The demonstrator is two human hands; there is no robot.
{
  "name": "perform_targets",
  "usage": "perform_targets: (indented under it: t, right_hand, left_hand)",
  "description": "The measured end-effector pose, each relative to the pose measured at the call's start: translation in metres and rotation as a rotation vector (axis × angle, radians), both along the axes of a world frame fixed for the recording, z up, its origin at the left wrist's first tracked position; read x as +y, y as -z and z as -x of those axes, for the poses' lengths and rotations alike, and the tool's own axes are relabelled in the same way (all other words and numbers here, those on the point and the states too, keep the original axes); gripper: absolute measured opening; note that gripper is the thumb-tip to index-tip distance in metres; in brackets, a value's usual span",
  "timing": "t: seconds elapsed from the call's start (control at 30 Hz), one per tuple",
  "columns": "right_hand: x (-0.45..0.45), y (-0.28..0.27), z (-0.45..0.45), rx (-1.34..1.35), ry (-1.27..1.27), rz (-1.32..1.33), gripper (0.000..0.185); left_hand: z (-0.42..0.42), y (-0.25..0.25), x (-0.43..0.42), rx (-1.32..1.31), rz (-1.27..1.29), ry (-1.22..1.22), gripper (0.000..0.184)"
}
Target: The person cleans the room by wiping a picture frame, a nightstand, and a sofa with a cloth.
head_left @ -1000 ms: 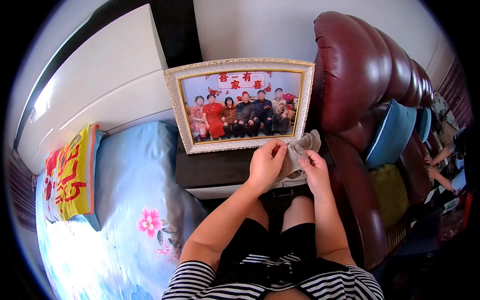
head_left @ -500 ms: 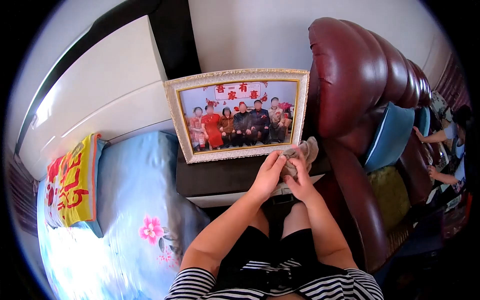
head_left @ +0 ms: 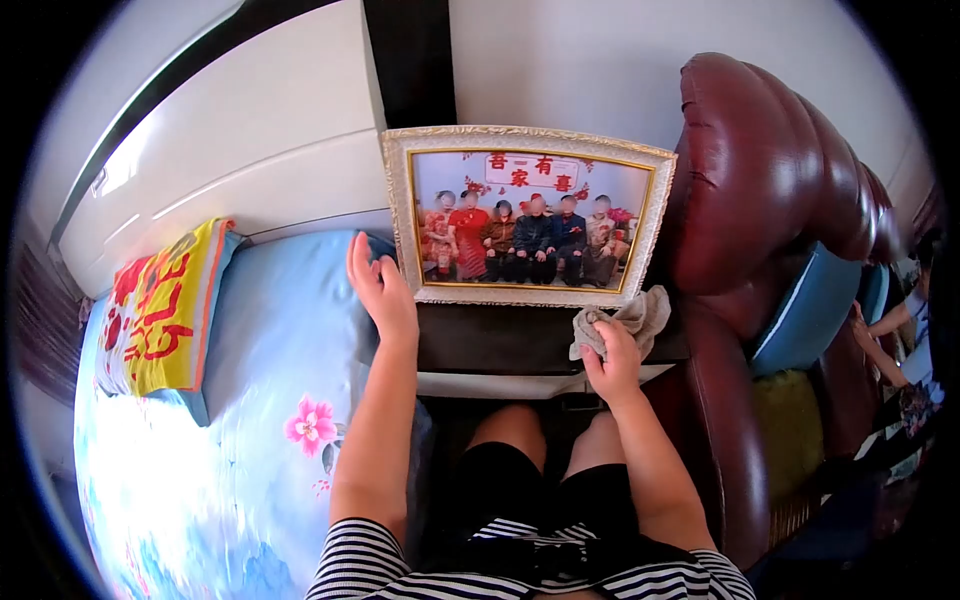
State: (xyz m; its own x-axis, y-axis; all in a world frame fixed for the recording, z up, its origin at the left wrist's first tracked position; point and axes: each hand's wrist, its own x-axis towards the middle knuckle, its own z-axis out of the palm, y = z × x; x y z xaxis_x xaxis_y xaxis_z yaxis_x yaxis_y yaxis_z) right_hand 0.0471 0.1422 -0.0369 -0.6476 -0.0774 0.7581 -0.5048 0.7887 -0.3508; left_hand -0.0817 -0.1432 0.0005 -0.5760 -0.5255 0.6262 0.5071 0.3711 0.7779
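A framed group photo (head_left: 530, 292) with a pale ornate border stands upright on a dark nightstand (head_left: 480, 340). My left hand (head_left: 383, 295) is raised beside the frame's lower left corner, fingers apart and holding nothing. In my right hand (head_left: 613, 360) is a crumpled grey-beige cloth (head_left: 645, 318), gripped below the frame's lower right corner. Part of the cloth spreads past my fingers to the right. Whether it touches the frame I cannot tell.
A bed with a blue floral sheet (head_left: 270, 340) and a yellow-red pillow (head_left: 165, 315) lies on the left. A dark red leather sofa (head_left: 740, 190) with a blue cushion (head_left: 808, 310) stands on the right. Another person's arm (head_left: 885, 345) shows at the far right.
My left hand has let go of the cloth and moved left to the frame's left side. My right hand keeps the cloth. The view has shifted, so the frame appears further right.
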Motion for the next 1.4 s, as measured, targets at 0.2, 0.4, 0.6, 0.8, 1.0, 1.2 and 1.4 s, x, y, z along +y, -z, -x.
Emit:
perform_targets:
  t: [0.2, 0.4, 0.6, 0.8, 1.0, 1.2, 1.4]
  right_hand:
    - [0.009, 0.006, -0.004, -0.024, -0.013, 0.042, 0.036]
    - [0.046, 0.013, -0.012, 0.217, 0.265, 0.565, 0.042]
    - [0.061, -0.024, -0.018, 0.281, 0.173, 1.315, 0.045]
    - [0.061, -0.005, -0.009, 0.143, 0.12, 1.253, 0.043]
    - [0.058, -0.001, -0.008, 0.082, 0.07, 1.223, 0.042]
    - [0.062, 0.007, -0.007, 0.063, 0.098, 1.155, 0.041]
    - [0.063, 0.014, -0.015, 0.007, 0.13, 1.126, 0.042]
  left_hand:
    - [0.02, 0.005, -0.011, -0.257, -0.459, 0.568, 0.046]
    - [0.013, 0.004, -0.003, -0.374, -0.405, 0.526, 0.05]
    - [0.026, 0.01, -0.012, -0.413, -0.398, 0.61, 0.05]
    - [0.032, 0.017, -0.017, -0.368, -0.311, 0.613, 0.048]
    - [0.042, 0.021, -0.024, -0.382, -0.4, 0.743, 0.051]
    - [0.055, 0.035, -0.031, -0.355, -0.54, 0.974, 0.046]
    - [0.015, 0.018, -0.023, -0.245, -0.531, 0.809, 0.044]
